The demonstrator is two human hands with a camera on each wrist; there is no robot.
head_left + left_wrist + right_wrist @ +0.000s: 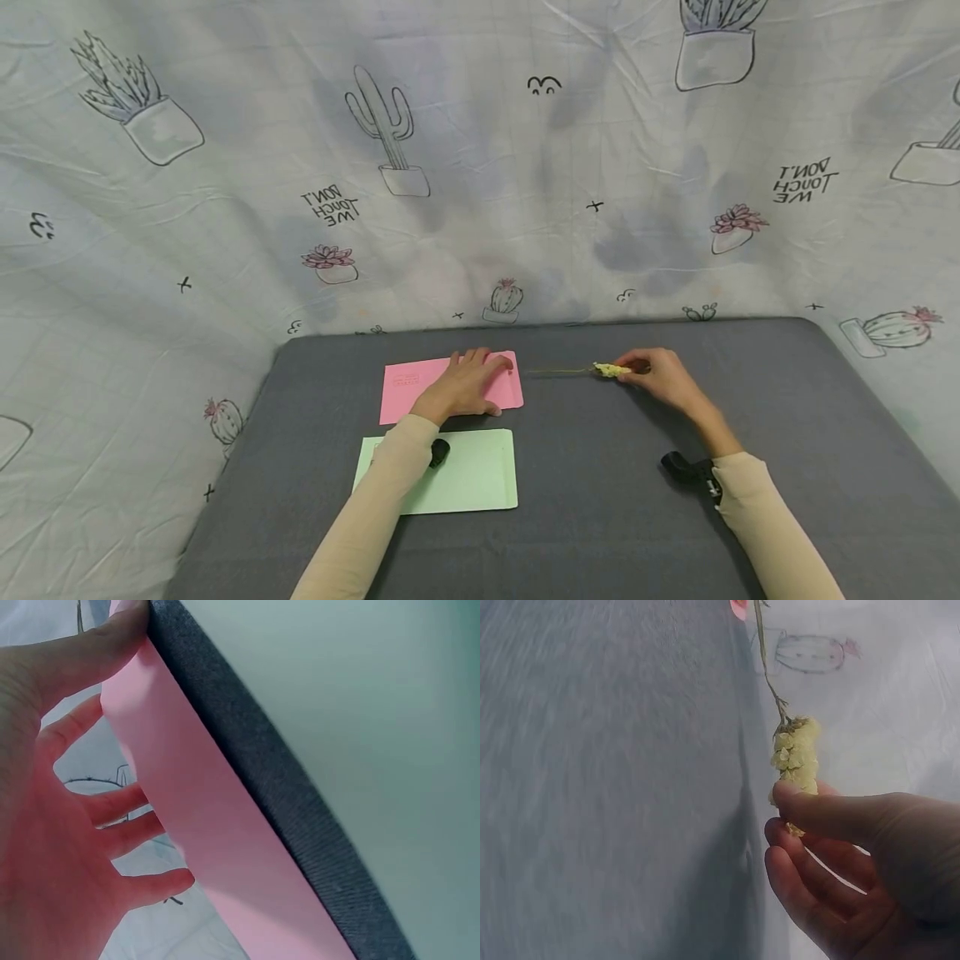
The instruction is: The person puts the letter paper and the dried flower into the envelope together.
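A pink envelope (420, 375) lies toward the back of the grey table. My left hand (463, 387) spreads over its right part, fingers toward the far edge and thumb by the near edge. In the left wrist view, the fingertips (180, 879) meet the edge of the pink paper (202, 802). Between thumb and fingers, my right hand (660, 377) pinches the yellow blossom of a dried flower (799, 754). Its thin stem (558, 371) points left, the tip close to the envelope's right edge.
Nearer me, a pale green envelope (472, 483) lies below the pink one, partly under my left forearm. Black wrist cameras sit at both sleeves. Behind the grey table (585, 517) hangs a white cloth (480, 167) printed with cacti.
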